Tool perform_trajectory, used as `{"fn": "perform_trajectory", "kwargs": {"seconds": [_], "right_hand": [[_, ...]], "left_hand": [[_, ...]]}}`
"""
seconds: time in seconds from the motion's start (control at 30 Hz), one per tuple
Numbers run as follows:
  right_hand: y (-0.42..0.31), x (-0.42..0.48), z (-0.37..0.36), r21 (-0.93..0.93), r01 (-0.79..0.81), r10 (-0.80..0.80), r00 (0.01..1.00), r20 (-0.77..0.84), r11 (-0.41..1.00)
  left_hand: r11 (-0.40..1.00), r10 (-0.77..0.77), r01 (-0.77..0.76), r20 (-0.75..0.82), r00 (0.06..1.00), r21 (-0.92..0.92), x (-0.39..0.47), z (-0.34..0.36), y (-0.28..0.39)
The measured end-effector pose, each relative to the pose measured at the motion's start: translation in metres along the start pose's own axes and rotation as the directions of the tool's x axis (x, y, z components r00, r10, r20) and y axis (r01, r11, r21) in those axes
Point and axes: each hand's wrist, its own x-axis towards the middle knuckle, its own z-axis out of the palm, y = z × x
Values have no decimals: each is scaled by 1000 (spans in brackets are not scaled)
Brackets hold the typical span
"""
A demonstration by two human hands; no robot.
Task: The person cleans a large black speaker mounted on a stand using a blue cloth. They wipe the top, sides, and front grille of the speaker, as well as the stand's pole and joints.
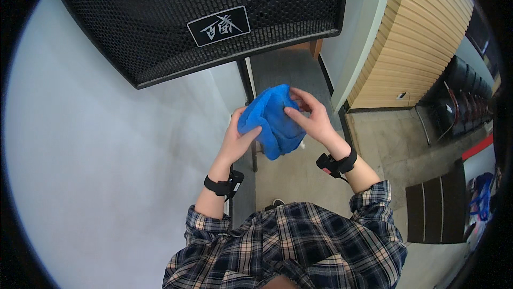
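Observation:
Between my hands a blue cloth (274, 124) hangs bunched in loose folds, with a darker patch on its middle. My left hand (239, 138) grips its left edge, the thumb lying over the front of the fabric. On the upper right side, my right hand (310, 116) pinches the cloth between thumb and fingers; part of those fingers is hidden behind it. Above and beyond the cloth is a large black loudspeaker (160, 44) with a perforated metal grille and a badge bearing writing. Cloth and loudspeaker appear apart.
A white wall (100, 160) fills the left side. To the right stand a slatted wood-look panel (413, 44), a row of black chairs (461, 104) and a dark brown desk or cabinet (437, 208). Tiled floor (296, 180) lies below, and a dark stand pole (245, 78) runs beneath the loudspeaker.

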Motion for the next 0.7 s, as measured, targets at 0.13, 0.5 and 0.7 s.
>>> {"fn": "perform_trajectory", "kwargs": {"seconds": [0.13, 0.5, 0.7], "right_hand": [[6, 1, 0, -195, 151, -167, 984, -65, 969], [26, -19, 34, -45, -75, 81, 982, 172, 996], [20, -19, 37, -140, -195, 216, 964, 155, 971]], "left_hand": [[999, -41, 42, -27, 999, 33, -7, -7, -3], [995, -85, 81, -53, 995, -60, -15, -28, 3], [987, -132, 122, -98, 986, -103, -18, -34, 0]]}}
